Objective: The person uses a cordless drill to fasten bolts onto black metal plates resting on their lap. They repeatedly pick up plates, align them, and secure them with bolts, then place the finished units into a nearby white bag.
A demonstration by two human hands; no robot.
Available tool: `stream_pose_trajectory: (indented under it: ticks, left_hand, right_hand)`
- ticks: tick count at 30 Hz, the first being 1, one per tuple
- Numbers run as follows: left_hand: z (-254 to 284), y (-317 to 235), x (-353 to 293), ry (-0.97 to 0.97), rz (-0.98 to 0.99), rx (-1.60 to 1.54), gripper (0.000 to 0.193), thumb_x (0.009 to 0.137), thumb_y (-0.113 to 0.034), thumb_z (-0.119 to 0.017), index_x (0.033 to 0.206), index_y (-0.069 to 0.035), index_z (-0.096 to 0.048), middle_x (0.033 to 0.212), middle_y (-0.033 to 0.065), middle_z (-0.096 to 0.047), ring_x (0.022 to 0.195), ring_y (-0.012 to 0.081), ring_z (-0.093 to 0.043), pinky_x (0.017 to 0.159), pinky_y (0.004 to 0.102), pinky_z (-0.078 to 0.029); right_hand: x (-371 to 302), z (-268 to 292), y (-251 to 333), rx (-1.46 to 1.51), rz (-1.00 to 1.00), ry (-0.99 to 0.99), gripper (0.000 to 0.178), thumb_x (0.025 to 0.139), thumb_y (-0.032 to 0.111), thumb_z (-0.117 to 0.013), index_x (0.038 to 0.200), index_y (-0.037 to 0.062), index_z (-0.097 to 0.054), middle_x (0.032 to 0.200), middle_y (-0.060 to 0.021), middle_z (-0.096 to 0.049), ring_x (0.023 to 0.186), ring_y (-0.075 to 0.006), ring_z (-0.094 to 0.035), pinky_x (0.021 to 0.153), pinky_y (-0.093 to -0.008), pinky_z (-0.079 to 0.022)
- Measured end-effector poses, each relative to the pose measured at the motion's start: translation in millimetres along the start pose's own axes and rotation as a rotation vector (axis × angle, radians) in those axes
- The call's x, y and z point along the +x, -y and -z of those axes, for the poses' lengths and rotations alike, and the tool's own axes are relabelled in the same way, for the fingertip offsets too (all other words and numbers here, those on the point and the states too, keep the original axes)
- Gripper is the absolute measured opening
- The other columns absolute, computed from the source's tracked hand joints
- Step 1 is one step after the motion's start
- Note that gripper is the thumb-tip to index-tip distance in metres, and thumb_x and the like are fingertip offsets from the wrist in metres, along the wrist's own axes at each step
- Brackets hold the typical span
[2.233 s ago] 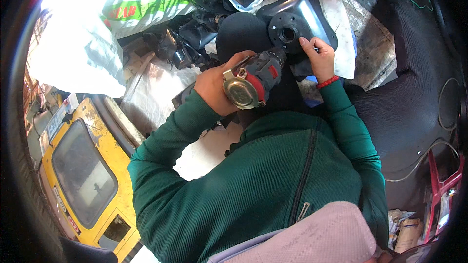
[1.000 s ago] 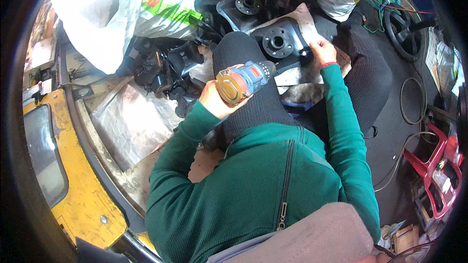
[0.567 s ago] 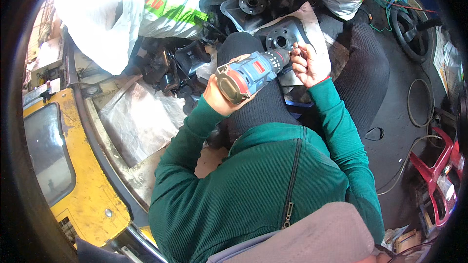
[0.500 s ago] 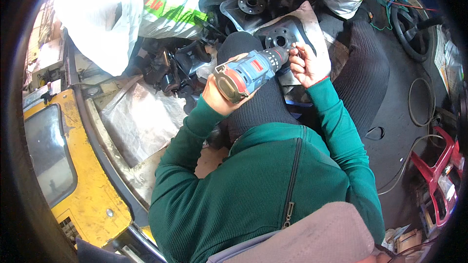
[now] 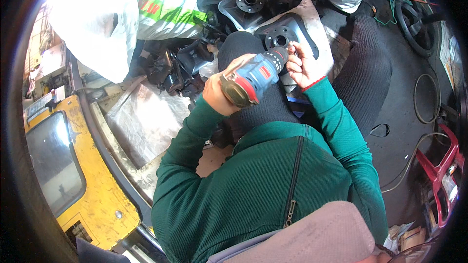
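Note:
My left hand (image 5: 219, 88) is wrapped round a blue and red cordless drill (image 5: 258, 74), held above my left knee. The drill's chuck points away from me and to the right. Just beyond the chuck's tip, my right hand (image 5: 300, 69) has its fingers curled, with thumb and forefinger pinched together. Whatever sits in that pinch is too small to make out. Under and beyond the tip lies a dark metal part with a round holed flange (image 5: 280, 33), resting on a pale sheet (image 5: 319, 36).
More black metal parts with flanges (image 5: 249, 1) are heaped at the far side. White bags (image 5: 168, 12) stand at the far left. A yellow machine panel (image 5: 100, 185) is at the left. On the right are a black wheel (image 5: 414, 34), a cable (image 5: 414, 148) and a red plastic frame (image 5: 436, 168).
The drill has swung round slightly, its rear end shifting right and a little down. My right hand has moved slightly left and stays pinched at the chuck's tip.

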State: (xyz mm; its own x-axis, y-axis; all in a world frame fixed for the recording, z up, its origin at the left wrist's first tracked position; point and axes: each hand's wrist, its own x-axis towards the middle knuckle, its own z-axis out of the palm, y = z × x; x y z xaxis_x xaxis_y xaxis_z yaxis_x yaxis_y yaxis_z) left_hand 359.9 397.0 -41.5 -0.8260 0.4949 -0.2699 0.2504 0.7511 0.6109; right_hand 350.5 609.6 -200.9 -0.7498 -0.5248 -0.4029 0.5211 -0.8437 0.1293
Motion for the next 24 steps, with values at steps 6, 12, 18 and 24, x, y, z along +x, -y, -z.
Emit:
stream_pose_trajectory:
  ticks: [6, 12, 18, 24]
  left_hand:
    - [18, -29, 13, 0.142, 0.066, 0.087, 0.06, 0.075, -0.016, -0.069, 0.129, -0.01, -0.045, 0.122, 0.0046, -0.055, 0.11, 0.0166, -0.055, 0.093, 0.0318, -0.044]
    - [2, 19, 2, -0.067, 0.084, 0.161, 0.063, 0.072, -0.026, -0.076, 0.123, -0.003, -0.046, 0.115, 0.011, -0.055, 0.105, 0.0243, -0.056, 0.089, 0.034, -0.044]
    - [20, -3, 31, -0.187, 0.005, 0.052, 0.054, 0.066, -0.023, -0.082, 0.107, -0.001, -0.056, 0.105, 0.0138, -0.059, 0.096, 0.0286, -0.059, 0.084, 0.0376, -0.047]
    - [23, 13, 64, -0.027, 0.163, 0.109, 0.048, 0.068, -0.022, -0.08, 0.106, -0.002, -0.058, 0.103, 0.013, -0.063, 0.095, 0.0268, -0.062, 0.083, 0.0363, -0.049]
  right_hand:
    - [3, -2, -1, 0.088, -0.018, -0.078, 0.015, 0.092, 0.019, -0.052, 0.082, 0.0074, -0.05, 0.063, 0.0058, -0.038, 0.043, -0.0023, -0.026, 0.036, -0.0185, -0.021]
    - [8, -8, -1, 0.117, 0.09, -0.048, 0.014, 0.093, 0.021, -0.053, 0.089, 0.0072, -0.053, 0.07, 0.005, -0.046, 0.044, -0.0026, -0.027, 0.037, -0.0183, -0.023]
    - [0, 5, 8, -0.645, 0.457, -0.439, 0.022, 0.093, 0.027, -0.055, 0.097, 0.0065, -0.064, 0.064, 0.0081, -0.044, 0.047, -0.0006, -0.031, 0.04, -0.0177, -0.025]
    - [53, 46, 23, -1.104, 0.784, -0.613, 0.034, 0.086, 0.031, -0.064, 0.097, -0.0007, -0.068, 0.092, -0.0058, -0.069, 0.079, -0.011, -0.06, 0.075, -0.0257, -0.047]
